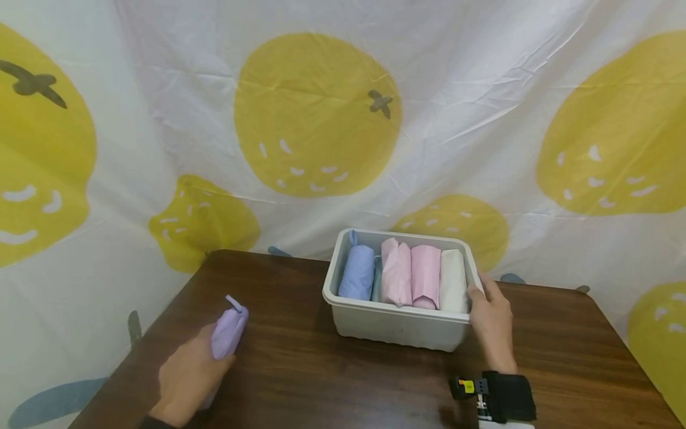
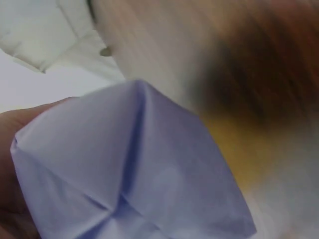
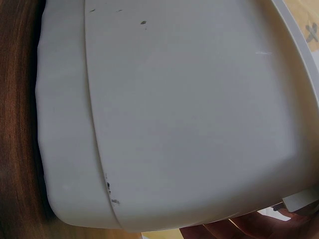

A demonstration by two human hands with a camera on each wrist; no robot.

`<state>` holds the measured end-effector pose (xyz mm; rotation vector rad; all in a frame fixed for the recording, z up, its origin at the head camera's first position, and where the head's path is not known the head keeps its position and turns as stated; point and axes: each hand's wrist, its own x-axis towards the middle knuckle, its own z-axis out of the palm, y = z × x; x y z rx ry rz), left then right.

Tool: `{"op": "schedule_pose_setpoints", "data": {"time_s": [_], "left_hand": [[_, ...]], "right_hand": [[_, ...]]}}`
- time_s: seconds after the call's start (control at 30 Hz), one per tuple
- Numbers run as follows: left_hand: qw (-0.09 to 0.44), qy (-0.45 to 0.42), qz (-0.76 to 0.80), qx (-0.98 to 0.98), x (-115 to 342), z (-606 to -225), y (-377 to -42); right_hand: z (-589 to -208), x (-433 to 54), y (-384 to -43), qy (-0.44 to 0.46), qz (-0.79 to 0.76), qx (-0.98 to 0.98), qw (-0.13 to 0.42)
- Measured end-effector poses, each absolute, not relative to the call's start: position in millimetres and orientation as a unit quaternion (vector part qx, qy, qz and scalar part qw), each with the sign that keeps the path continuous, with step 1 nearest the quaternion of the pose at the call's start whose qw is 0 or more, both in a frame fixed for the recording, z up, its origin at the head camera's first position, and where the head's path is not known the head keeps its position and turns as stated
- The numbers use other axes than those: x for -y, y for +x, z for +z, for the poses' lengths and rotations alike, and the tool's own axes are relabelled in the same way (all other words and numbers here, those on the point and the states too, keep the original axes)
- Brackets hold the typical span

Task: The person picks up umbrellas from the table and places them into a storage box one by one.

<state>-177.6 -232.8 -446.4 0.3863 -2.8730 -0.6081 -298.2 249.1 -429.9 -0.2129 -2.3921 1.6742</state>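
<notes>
In the head view, my left hand (image 1: pixel 189 374) grips a purple rolled fabric bundle (image 1: pixel 229 333) with a thin strap at its top, at the left of the table. The left wrist view shows the bundle's folded end (image 2: pixel 164 164) up close, creases meeting near the middle. My right hand (image 1: pixel 492 325) holds the right end of a pale grey plastic bin (image 1: pixel 396 325), thumb over the rim. Inside the bin stand a blue roll with a loop (image 1: pixel 358 273), two pink rolls (image 1: pixel 426 274) and a white one (image 1: pixel 453 280). A sliver of a grey-blue bundle (image 1: pixel 377 279) shows between blue and pink.
The brown wooden table (image 1: pixel 289 357) carries the bin near its back edge. Behind and beside it hangs a white cloth (image 1: pixel 461 119) printed with yellow fruit. A black wrist strap with a small camera (image 1: pixel 509 396) sits on my right wrist.
</notes>
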Motion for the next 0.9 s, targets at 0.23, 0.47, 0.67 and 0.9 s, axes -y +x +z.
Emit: {"op": "schedule_pose_setpoints", "data": {"time_s": [0.23,0.47,0.67,0.9], "left_hand": [[0.091,0.121,-0.239,0.959,212,-435,-187],[0.118,0.103,-0.275,0.949,191,-422,-197],[0.148,0.081,-0.309,0.936,174,-410,-209],[0.173,0.057,-0.334,0.925,157,-394,-218]], "right_hand": [[-431,-249,-299,-0.073,0.57,0.811,0.107],[-430,-249,-299,-0.076,0.57,0.811,0.106],[-428,-248,-298,-0.072,0.569,0.813,0.106],[-429,-248,-298,-0.074,0.568,0.814,0.1]]}}
